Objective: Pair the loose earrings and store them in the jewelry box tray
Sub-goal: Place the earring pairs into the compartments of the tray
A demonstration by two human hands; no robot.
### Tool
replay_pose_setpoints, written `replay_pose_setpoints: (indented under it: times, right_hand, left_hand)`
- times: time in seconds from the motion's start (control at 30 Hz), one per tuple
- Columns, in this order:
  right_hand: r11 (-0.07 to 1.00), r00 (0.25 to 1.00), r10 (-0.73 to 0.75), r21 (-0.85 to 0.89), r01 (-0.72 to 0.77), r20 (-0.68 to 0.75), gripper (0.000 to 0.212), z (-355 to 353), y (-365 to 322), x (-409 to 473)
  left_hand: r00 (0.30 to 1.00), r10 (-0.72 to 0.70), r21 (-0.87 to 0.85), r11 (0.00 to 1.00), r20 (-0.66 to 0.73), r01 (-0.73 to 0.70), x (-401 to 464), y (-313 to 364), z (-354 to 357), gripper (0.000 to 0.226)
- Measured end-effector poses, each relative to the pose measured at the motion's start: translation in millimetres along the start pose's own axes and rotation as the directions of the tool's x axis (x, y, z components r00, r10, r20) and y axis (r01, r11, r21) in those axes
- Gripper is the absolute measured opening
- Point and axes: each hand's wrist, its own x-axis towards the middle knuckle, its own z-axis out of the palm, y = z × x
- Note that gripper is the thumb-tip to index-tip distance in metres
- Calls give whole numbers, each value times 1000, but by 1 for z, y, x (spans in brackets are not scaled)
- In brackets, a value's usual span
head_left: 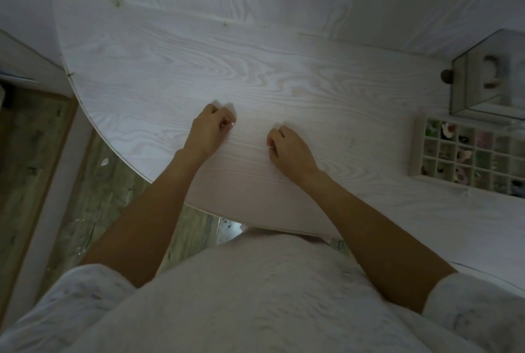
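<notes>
My left hand (211, 128) rests on the white wood-grain table (284, 82) with fingers curled, pinching a small shiny earring (227, 123) at the fingertips. My right hand (288, 151) lies a little to the right, fingers curled, with a small glinting earring (271, 148) at its fingertips. The jewelry box tray (417, 148), a pale grid of small compartments holding several colourful earrings, sits at the table's right edge, well away from both hands.
A glass-sided box (480, 88) with a round knob stands behind the tray at the far right. The table's curved edge runs down the left, with wooden floor below. A wall panel rises behind the table.
</notes>
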Motion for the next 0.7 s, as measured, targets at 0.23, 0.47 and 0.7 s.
replay_pose_setpoints:
  times: [0.23,0.47,0.7]
  right_hand:
    - [999,997,27,-23,-28,-70,9,-17,35,-35]
    - [935,942,315,208,-287,-117,7,-61,95,-113]
    - [724,763,613,533,-438,-205,10,-126,175,-203]
  left_hand:
    - [996,-90,-138,986,9,90,-29,30,27,10]
    - [991,129,-69,989,19,-127,-46,111,80,12]
    - [961,256,-100,964,106,-246,-31,219,142,11]
